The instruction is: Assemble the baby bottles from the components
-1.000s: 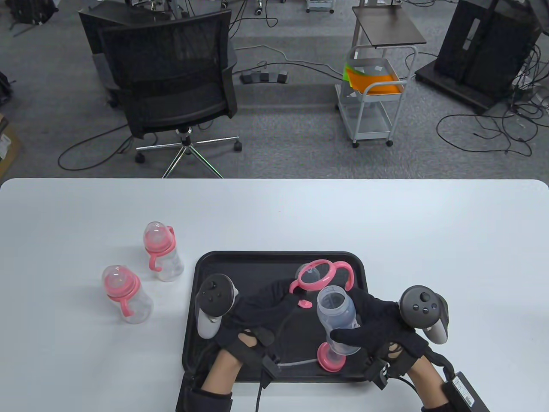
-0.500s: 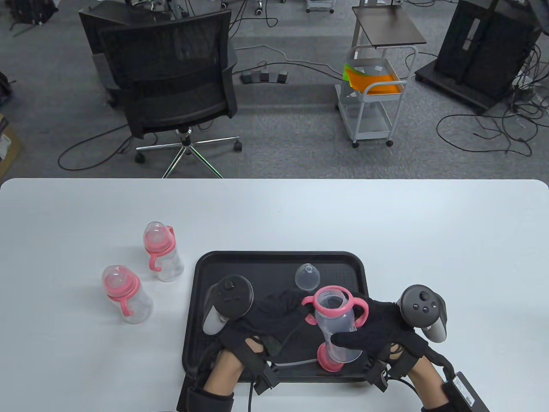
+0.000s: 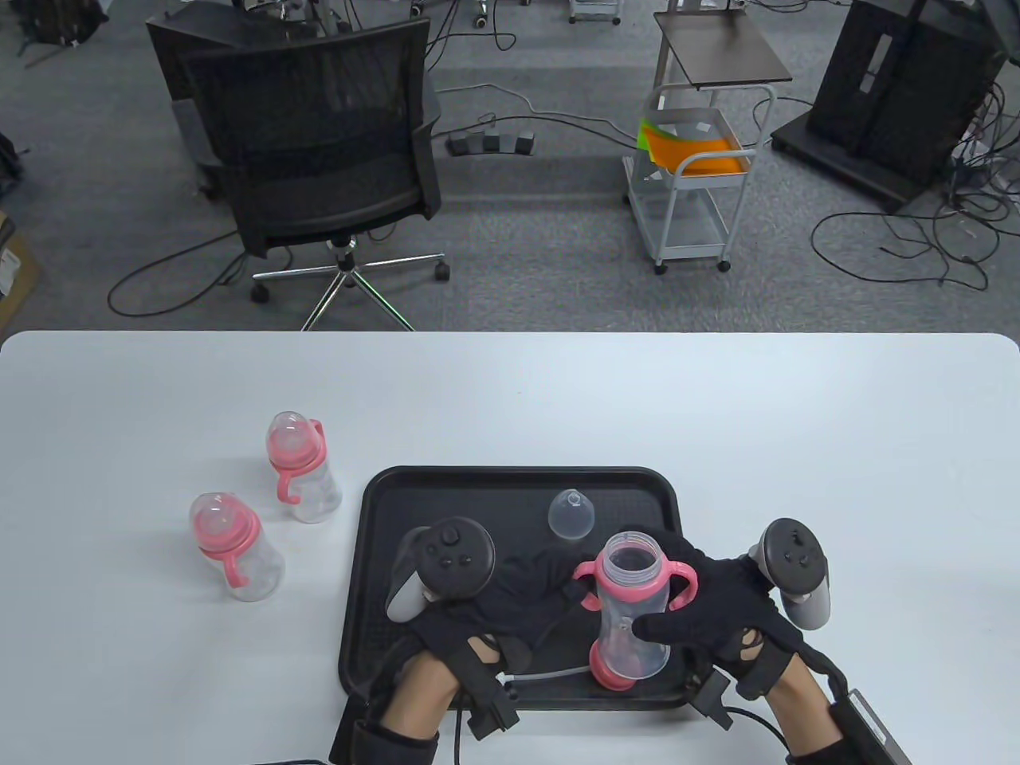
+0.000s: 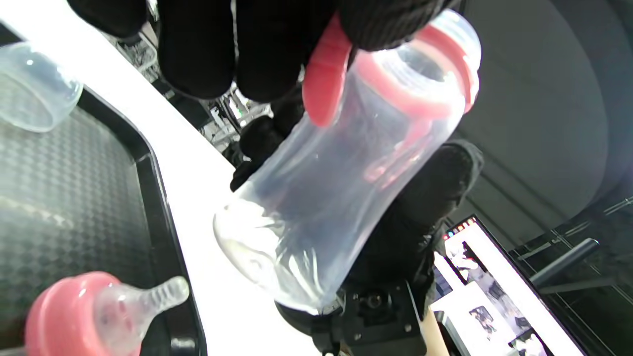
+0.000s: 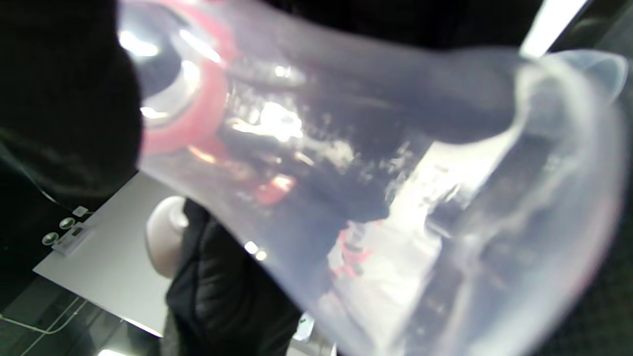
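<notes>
Looking down from the table view, the right hand (image 3: 721, 617) has its grip wrapped round the clear bottle (image 3: 633, 613), held above the near right part of the black tray (image 3: 374, 510), long axis near-upright with the open mouth up; the left hand (image 3: 510, 598) reaches in from the left, fingers on the pink handle ring (image 3: 637, 586) seated at the neck; the pink nipple collar (image 3: 612, 673) lies on the tray just near of the bottle, the clear cap (image 3: 572, 514) farther off; two finished bottles (image 3: 303, 466) stand on the tabletop (image 3: 717, 414) to the left.

From the left wrist view, gloved fingers (image 4: 198, 44) pinch the ring's handle (image 4: 324, 79); the collar (image 4: 74, 316) lies below, probably closer to the left hand.

From the right wrist view, the bottle wall (image 5: 395, 198) fills the frame; the fingers round it are too blurred to tell apart.
</notes>
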The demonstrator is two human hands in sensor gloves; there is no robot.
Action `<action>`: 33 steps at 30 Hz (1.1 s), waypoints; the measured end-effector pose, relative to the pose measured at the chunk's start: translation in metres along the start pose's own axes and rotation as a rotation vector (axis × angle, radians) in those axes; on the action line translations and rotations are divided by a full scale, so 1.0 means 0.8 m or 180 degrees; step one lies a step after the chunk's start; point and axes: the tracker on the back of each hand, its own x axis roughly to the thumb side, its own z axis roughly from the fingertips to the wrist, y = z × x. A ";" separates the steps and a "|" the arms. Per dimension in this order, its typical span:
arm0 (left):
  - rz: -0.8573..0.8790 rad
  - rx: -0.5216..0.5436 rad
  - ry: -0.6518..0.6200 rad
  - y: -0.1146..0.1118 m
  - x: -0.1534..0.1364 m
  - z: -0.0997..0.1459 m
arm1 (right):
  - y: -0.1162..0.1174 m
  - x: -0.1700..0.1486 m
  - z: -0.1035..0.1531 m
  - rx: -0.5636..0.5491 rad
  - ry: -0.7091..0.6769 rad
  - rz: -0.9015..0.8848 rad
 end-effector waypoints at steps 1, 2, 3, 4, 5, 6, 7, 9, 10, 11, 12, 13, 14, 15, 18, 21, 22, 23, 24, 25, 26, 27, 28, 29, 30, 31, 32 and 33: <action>-0.0003 0.0013 0.0014 -0.001 -0.001 0.000 | 0.000 0.002 0.000 0.0031 -0.0034 0.0137; -0.0052 -0.0003 0.0047 -0.001 -0.002 -0.001 | -0.001 0.003 0.001 0.0026 -0.0036 0.0192; -0.0106 -0.0032 0.0079 -0.002 -0.002 -0.001 | 0.000 0.004 0.001 0.0085 -0.0062 0.0247; -0.0117 -0.0032 0.0082 -0.002 -0.002 -0.001 | -0.001 0.004 0.001 0.0084 -0.0087 0.0244; -0.0113 -0.0023 0.0078 -0.003 -0.002 -0.001 | -0.001 0.005 0.001 0.0079 -0.0098 0.0250; -0.0122 -0.0012 0.0085 -0.004 -0.003 -0.002 | -0.003 0.007 0.001 0.0076 -0.0133 0.0294; -0.0134 0.0008 0.0100 -0.006 -0.003 -0.003 | -0.004 0.008 0.001 0.0066 -0.0150 0.0325; -0.0132 0.0033 0.0133 -0.009 -0.005 -0.006 | -0.007 0.012 0.002 0.0029 -0.0187 0.0483; -0.0154 0.0041 0.0158 -0.010 -0.006 -0.006 | -0.008 0.013 0.003 0.0016 -0.0203 0.0546; -0.0140 0.0040 0.0167 -0.010 -0.007 -0.006 | -0.009 0.015 0.003 -0.0003 -0.0221 0.0595; -0.0114 0.0080 0.0172 -0.010 -0.008 -0.006 | -0.010 0.016 0.003 -0.0021 -0.0213 0.0625; -0.0124 0.0121 0.0214 -0.011 -0.010 -0.006 | -0.013 0.016 0.004 -0.0094 -0.0227 0.0651; -0.0148 0.0114 0.0271 -0.011 -0.012 -0.006 | -0.014 0.016 0.004 -0.0129 -0.0224 0.0641; -0.0195 0.0096 0.0371 -0.011 -0.014 -0.005 | -0.020 0.017 0.007 -0.0259 -0.0221 0.0645; -0.0472 -0.0034 0.0650 -0.017 -0.019 -0.008 | -0.036 0.017 0.012 -0.0517 -0.0237 0.0666; -0.1009 -0.0281 0.0843 -0.041 -0.016 -0.019 | -0.057 0.015 0.019 -0.0817 -0.0224 0.0683; -0.1212 -0.0376 0.0913 -0.051 -0.014 -0.023 | -0.061 0.014 0.021 -0.0887 -0.0203 0.0689; -0.1421 -0.0459 0.0977 -0.060 -0.013 -0.027 | -0.066 0.013 0.023 -0.0987 -0.0161 0.0699; -0.1661 -0.0548 0.1064 -0.072 -0.012 -0.032 | -0.071 0.011 0.026 -0.1146 -0.0089 0.0742; -0.1790 -0.0607 0.1090 -0.079 -0.012 -0.036 | -0.073 0.011 0.028 -0.1254 -0.0061 0.0790; -0.1905 -0.0612 0.1106 -0.088 -0.012 -0.039 | -0.077 0.010 0.030 -0.1358 -0.0035 0.0869; -0.1967 -0.0586 0.1132 -0.096 -0.013 -0.043 | -0.079 0.009 0.031 -0.1415 0.0004 0.0904; -0.1974 -0.0601 0.1121 -0.100 -0.014 -0.046 | -0.079 0.009 0.032 -0.1470 0.0021 0.0924; -0.1979 -0.0612 0.1140 -0.106 -0.015 -0.049 | -0.080 0.008 0.032 -0.1504 0.0047 0.0930; -0.2006 -0.0654 0.1150 -0.112 -0.015 -0.052 | -0.081 0.008 0.033 -0.1521 0.0056 0.0951; -0.2074 -0.0665 0.1135 -0.117 -0.015 -0.053 | -0.081 0.008 0.033 -0.1543 0.0071 0.0967; -0.2192 -0.0611 0.1189 -0.122 -0.016 -0.055 | -0.081 0.008 0.033 -0.1543 0.0090 0.0998; -0.2282 -0.0575 0.1213 -0.126 -0.015 -0.057 | -0.081 0.008 0.033 -0.1564 0.0101 0.1034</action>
